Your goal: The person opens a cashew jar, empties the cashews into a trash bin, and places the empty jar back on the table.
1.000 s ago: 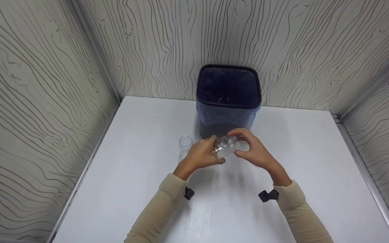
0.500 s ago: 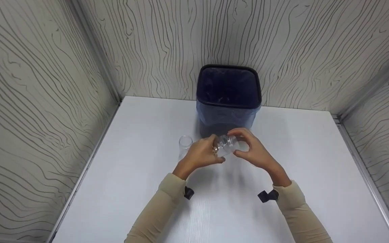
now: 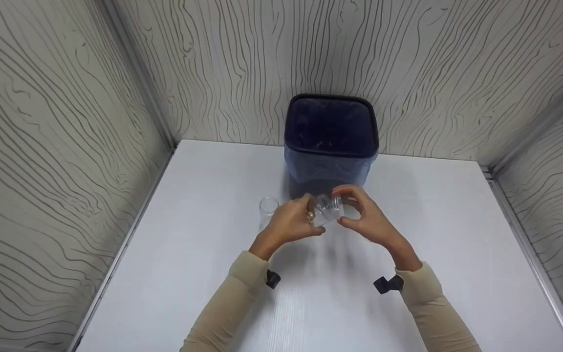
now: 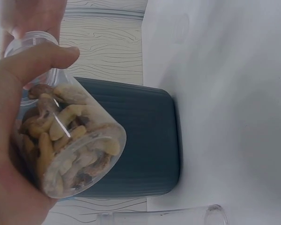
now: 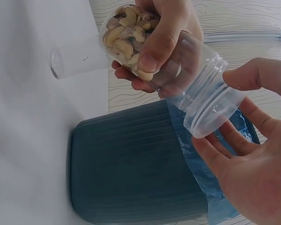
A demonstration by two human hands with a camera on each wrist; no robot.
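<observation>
Tilted in my left hand (image 3: 291, 221) is a clear plastic jar (image 4: 91, 140), its mouth pointing right. Cashews (image 5: 124, 42) have gathered at its bottom end, as both wrist views show. Thumb and fingers of the left hand wrap the jar's body. At the mouth, my right hand (image 3: 369, 222) pinches a clear lid (image 5: 215, 115) between thumb and fingertips. The lid sits slanted against the threaded neck, and a gap shows along one side. Just left of the left hand, a second clear container (image 3: 268, 208) stands on the table, partly hidden by that hand.
A dark bin (image 5: 131, 164) with a blue bag liner (image 3: 328, 166) stands right behind the hands, against the back wall. Patterned panels (image 3: 56, 146) close in the white table (image 3: 203, 186) at the left, back and right.
The lid has shifted slightly to the right, away from the jar's neck, with the right hand. The left hand and jar have hardly moved.
</observation>
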